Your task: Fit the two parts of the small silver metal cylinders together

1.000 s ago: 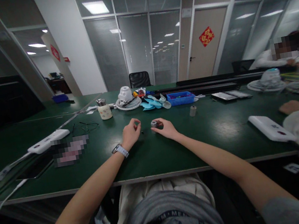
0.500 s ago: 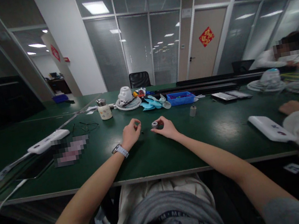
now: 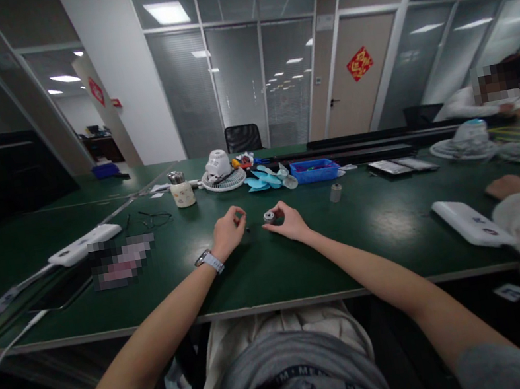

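My right hand (image 3: 289, 223) grips a small silver metal cylinder (image 3: 269, 217), which looks like a little electric motor, between thumb and fingers just over the table. Its top end with a dark opening faces up. To the left, my left hand (image 3: 229, 232) is curled with thumb and fingertips drawn together; whether a tiny thing is between them is too small to see. A small dark piece (image 3: 247, 229) lies right beside the left fingers. A second silver cylinder (image 3: 335, 192) stands upright on the green table (image 3: 274, 272), farther right.
Toward the back are a cream bottle (image 3: 183, 193), a white fan part (image 3: 222, 173), light-blue fan blades (image 3: 265, 180) and a blue tray (image 3: 315, 171). White power banks flank me, one left (image 3: 85, 245) and one right (image 3: 471, 223). Another person's arm (image 3: 510, 185) rests at the right.
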`<state>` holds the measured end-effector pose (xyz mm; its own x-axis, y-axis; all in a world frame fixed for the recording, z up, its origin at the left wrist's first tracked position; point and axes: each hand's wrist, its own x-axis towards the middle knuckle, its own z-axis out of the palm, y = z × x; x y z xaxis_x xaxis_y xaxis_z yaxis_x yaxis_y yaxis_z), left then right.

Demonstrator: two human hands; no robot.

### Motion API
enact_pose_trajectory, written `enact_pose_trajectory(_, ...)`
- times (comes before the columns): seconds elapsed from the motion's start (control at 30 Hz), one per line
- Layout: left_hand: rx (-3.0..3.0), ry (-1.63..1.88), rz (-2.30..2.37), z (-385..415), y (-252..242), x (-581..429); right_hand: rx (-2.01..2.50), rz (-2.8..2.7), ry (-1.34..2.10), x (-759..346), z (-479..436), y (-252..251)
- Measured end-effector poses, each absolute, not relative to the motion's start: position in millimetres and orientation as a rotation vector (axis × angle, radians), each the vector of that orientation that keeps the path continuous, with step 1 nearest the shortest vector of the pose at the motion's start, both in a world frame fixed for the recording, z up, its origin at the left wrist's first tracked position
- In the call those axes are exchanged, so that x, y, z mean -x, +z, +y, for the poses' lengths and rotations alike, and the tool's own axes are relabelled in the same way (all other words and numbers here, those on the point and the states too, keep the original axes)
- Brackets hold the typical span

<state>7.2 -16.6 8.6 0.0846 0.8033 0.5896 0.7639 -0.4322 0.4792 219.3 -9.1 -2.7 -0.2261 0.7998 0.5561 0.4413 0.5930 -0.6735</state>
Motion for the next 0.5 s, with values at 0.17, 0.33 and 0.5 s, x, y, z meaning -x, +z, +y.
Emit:
enact_pose_trajectory(0.17,-2.288,1.293,1.613,-15.9,8.1,-6.5,1.066,-1.847,0.458,-221.9,-5.5,-5.8)
enact_pose_trajectory(0.33,-2.286,1.278,1.612,-15.7,7.3,-6.3,1.062,-1.857,0.463,-222.4,-3.9,-7.7)
enact_pose_trajectory(0.5,-2.291,1.245,1.601,-17.4,8.3,-6.8,1.056,-1.841,0.461,-221.0,-4.1,-7.8)
